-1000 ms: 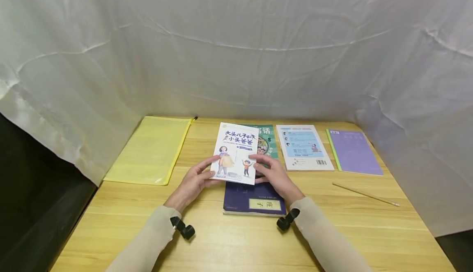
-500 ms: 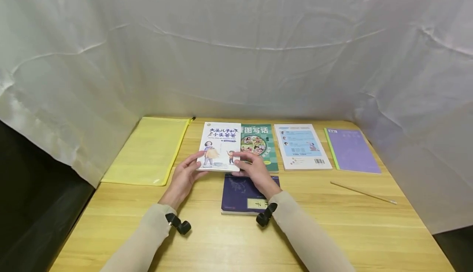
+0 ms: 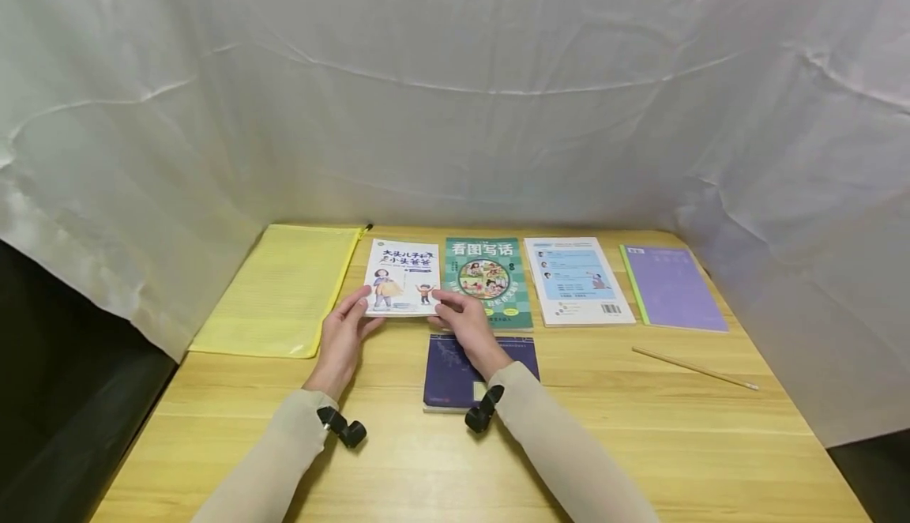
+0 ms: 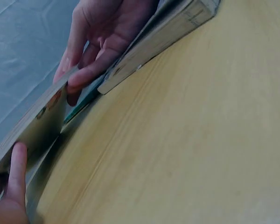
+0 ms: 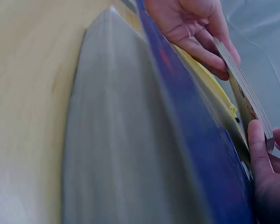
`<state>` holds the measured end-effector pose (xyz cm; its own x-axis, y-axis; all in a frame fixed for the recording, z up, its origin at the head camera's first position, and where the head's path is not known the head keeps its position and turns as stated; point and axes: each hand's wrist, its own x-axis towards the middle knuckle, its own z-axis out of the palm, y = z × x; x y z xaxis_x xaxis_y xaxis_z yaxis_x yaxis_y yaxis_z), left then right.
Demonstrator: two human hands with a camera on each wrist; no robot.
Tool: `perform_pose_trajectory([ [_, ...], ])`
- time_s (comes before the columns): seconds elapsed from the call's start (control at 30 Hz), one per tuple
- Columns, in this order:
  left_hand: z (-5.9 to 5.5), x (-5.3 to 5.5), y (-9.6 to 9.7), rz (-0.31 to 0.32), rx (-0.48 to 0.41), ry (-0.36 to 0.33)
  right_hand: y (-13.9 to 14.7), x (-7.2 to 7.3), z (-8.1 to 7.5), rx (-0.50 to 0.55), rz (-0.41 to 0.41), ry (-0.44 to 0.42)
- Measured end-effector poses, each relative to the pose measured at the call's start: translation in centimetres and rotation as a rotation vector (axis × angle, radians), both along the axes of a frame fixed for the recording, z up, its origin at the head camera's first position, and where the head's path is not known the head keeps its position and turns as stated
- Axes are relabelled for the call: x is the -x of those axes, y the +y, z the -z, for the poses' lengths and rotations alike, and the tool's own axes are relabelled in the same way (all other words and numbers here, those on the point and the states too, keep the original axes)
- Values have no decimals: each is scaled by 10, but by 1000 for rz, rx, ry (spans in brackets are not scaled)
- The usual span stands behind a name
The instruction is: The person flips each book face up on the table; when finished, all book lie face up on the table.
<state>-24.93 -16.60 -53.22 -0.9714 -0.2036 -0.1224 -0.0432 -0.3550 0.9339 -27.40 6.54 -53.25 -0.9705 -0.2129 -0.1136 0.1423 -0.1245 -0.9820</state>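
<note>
A white picture-covered paperback book (image 3: 403, 276) is held between both hands, left of a green-covered book (image 3: 490, 314) in the head view. My left hand (image 3: 341, 345) pinches its lower left edge, thumb on the cover and fingers beneath. On the lower right edge, my right hand (image 3: 467, 327) grips it the same way. Both wrist views show the white book (image 4: 39, 119) raised at its near side, with fingertips (image 5: 255, 133) under it; whether its far edge touches the table is hidden. Below the right wrist lies a dark blue book (image 3: 444, 377), partly covered by that arm.
A yellow zip pouch (image 3: 273, 290) lies at the left. Right of the green book are a white-and-blue book (image 3: 579, 314), a purple notebook (image 3: 675, 290) and a pencil (image 3: 693, 367). Pale curtains (image 3: 469, 144) enclose the wooden table (image 3: 654, 444) at the back and sides.
Both hands have carried the white book left and lowered it, off from over the green and dark blue books. The green book's cover is now uncovered.
</note>
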Motion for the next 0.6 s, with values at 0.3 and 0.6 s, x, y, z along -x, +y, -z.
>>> perform_pose_trajectory([
  [0.3, -4, 2, -6, -9, 44, -43, -10, -2, -5, -99, 16, -33],
  [0.6, -9, 2, -8, -3, 162, -96, -12, -8, -15, -112, -1, -46],
])
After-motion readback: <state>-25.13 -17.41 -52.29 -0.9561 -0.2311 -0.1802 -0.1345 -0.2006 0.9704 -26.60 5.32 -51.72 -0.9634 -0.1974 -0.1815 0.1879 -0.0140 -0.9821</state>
